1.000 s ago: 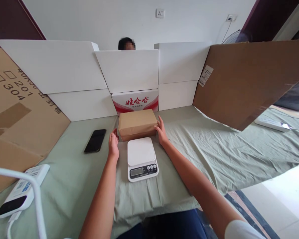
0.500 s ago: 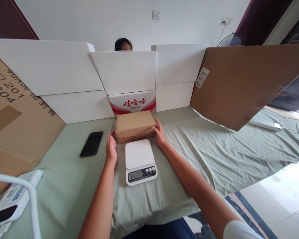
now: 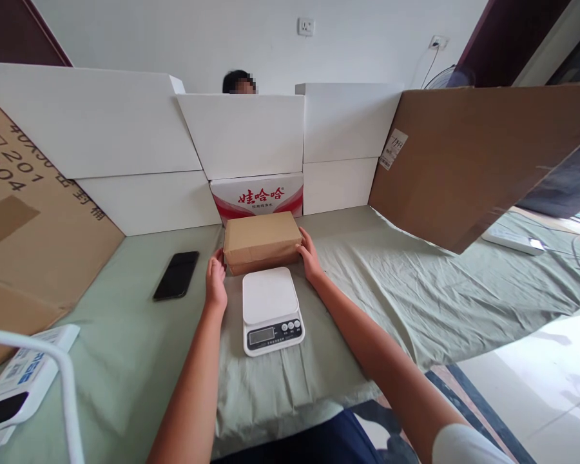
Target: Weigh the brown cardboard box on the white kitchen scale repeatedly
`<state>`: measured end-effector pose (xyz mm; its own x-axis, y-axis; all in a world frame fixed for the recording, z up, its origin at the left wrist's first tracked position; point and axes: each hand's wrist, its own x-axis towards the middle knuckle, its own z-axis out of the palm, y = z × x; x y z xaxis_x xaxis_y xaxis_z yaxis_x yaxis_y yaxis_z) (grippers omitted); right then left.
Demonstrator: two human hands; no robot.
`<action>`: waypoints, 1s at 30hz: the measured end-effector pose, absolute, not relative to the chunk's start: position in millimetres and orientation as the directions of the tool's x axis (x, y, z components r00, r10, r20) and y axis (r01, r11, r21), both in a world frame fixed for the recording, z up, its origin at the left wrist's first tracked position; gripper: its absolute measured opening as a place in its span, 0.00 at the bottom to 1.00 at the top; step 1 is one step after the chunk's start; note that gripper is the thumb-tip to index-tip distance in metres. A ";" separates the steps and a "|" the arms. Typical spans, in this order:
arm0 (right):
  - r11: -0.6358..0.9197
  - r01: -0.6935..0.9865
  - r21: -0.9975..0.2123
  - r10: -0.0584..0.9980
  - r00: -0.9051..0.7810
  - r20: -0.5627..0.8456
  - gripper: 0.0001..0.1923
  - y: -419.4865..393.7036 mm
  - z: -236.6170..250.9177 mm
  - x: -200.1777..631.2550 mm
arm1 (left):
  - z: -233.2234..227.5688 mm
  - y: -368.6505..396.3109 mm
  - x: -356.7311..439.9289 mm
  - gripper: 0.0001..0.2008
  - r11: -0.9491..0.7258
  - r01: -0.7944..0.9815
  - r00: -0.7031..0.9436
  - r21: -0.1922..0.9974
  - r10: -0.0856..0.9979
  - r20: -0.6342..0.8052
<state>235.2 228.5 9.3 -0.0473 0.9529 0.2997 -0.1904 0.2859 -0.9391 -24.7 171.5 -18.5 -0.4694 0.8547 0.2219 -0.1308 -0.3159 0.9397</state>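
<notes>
A small brown cardboard box [image 3: 261, 238] lies on the green cloth [image 3: 341, 303], just behind a white kitchen scale [image 3: 270, 296]. My left hand [image 3: 216, 280] is pressed to the box's left end, with some fingers curled and partly hidden. At the right end my right hand [image 3: 309, 256] grips the box, fingers along its side. Nothing rests on the scale's platform, and its small display looks blank. Left of my left hand lies a black smartphone [image 3: 176, 276], screen up.
White boxes [image 3: 241, 135] form a wall behind, above a red-and-white carton [image 3: 256, 195]. Large cardboard panels stand left [image 3: 38, 212] and right [image 3: 468, 161]. A white device [image 3: 29, 374] and a curved white tube [image 3: 65, 380] are front left. Behind the wall, a person's head [image 3: 239, 82] shows.
The view has tipped slightly, so the whole scene sits a little higher. My hands stay at the ends of the cardboard box; box and scale have not visibly moved on the cloth.
</notes>
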 end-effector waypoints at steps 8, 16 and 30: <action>0.316 -0.205 -0.926 0.942 -0.046 0.332 0.37 229.7 11.0 234.0 | -17.6 171.5 -24.8 0.40 -0.299 -0.128 -0.462 0.946 0.862 0.210; 0.320 -0.190 -0.928 0.942 -0.041 0.333 0.36 232.3 8.2 234.1 | -18.6 173.3 -24.3 0.40 -0.300 -0.132 -0.470 0.945 0.858 0.207; 0.310 -0.229 -0.923 0.944 -0.042 0.327 0.33 232.5 8.4 233.9 | -12.1 169.6 -21.0 0.41 -0.271 -0.171 -0.462 0.947 0.872 0.166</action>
